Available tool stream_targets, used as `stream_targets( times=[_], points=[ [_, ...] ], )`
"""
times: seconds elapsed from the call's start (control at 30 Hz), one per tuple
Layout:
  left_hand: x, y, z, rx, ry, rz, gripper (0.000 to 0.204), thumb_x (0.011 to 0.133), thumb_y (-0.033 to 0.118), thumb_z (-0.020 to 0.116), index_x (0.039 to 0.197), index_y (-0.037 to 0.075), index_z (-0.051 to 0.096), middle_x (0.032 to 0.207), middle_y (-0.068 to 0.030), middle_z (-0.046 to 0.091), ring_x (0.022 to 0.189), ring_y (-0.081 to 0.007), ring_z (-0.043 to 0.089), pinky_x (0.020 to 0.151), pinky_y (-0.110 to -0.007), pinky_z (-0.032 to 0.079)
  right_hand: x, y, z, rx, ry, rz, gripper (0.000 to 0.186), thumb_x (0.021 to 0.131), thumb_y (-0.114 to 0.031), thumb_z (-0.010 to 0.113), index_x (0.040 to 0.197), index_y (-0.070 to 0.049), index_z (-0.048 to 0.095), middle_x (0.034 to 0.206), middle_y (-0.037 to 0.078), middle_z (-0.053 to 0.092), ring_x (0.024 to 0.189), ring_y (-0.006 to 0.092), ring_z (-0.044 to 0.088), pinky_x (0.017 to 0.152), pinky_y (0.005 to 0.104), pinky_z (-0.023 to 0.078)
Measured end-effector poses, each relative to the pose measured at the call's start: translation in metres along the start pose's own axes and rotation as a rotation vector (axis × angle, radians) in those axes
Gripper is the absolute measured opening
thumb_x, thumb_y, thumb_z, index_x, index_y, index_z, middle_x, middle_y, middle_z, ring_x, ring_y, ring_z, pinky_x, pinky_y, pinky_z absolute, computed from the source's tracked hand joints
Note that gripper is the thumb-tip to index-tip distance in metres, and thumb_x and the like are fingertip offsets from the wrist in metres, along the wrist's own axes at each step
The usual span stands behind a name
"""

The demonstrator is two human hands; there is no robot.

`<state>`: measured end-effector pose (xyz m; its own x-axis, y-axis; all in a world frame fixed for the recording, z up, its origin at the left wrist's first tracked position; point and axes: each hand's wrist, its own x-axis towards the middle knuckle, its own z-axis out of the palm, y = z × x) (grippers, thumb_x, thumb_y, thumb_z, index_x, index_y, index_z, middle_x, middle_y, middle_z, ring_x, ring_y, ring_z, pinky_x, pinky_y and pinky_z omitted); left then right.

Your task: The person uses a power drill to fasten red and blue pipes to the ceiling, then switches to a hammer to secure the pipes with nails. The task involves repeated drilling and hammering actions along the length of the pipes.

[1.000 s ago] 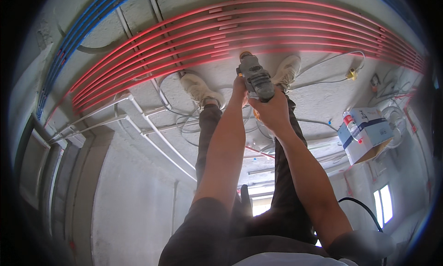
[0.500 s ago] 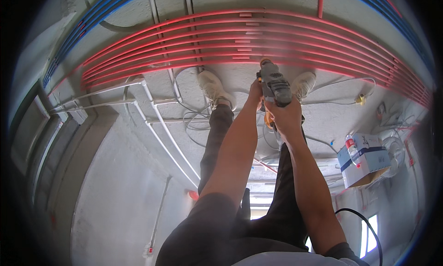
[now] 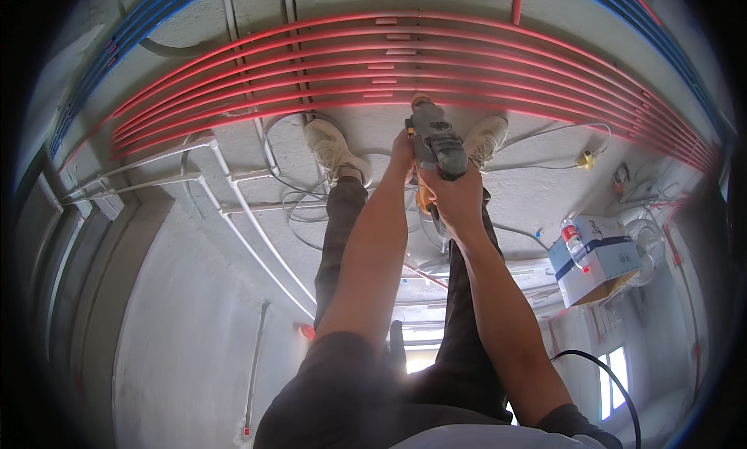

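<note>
Grey-and-orange power drill [image 3: 437, 142] with a dusty, rounded body lies within the grip, pointing away from the person. Bare left hand [image 3: 402, 157] is wrapped against its left side, and bare right hand [image 3: 456, 198] is clasped around its rear, the fingers partly hidden. Just beyond the grip run parallel red plastic pipes [image 3: 401, 51]; I cannot tell whether the drill touches them. Well to the grip's right is a white-and-blue cardboard box [image 3: 599, 258].
</note>
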<state>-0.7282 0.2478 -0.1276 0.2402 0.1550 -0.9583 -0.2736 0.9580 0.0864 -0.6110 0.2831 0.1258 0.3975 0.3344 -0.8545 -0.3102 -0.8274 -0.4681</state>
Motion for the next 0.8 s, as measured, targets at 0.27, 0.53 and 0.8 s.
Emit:
stream_targets(
  times=[0.27, 0.53, 0.8],
  points=[
    [-0.006, 0.008, 0.006, 0.072, 0.009, 0.027, 0.028, 0.1, 0.01, 0.053, 0.123, 0.006, 0.068, 0.109, -0.0081, 0.071, 0.097, -0.0198, 0.068, 0.085, -0.037, 0.054, 0.0, -0.012, -0.003, -0.097, -0.034, 0.082, 0.034, 0.081, -0.019, 0.084, 0.105, 0.0, 0.068, 0.083, 0.01, 0.071, 0.073, 0.0185, 0.068, 0.069, 0.0342, 0.053],
    [-0.033, 0.015, 0.022, 0.207, 0.013, -0.005, 0.026, 0.099, 0.014, 0.06, 0.123, 0.008, 0.07, 0.112, -0.0069, 0.072, 0.101, -0.0188, 0.067, 0.089, -0.037, 0.053, -0.005, 0.011, -0.01, -0.238, 0.077, -0.019, 0.04, 0.08, -0.026, 0.086, 0.104, 0.001, 0.068, 0.089, 0.015, 0.074, 0.083, 0.03, 0.071, 0.076, 0.0397, 0.055],
    [-0.022, 0.009, 0.016, 0.06, -0.026, 0.0, 0.026, 0.099, 0.014, 0.06, 0.122, 0.006, 0.07, 0.109, -0.0061, 0.073, 0.097, -0.0191, 0.07, 0.087, -0.036, 0.055, 0.0, -0.001, -0.009, -0.218, 0.041, -0.064, 0.028, 0.082, -0.015, 0.087, 0.092, 0.0, 0.065, 0.076, 0.004, 0.068, 0.066, 0.0103, 0.062, 0.061, 0.0284, 0.05]
  ],
)
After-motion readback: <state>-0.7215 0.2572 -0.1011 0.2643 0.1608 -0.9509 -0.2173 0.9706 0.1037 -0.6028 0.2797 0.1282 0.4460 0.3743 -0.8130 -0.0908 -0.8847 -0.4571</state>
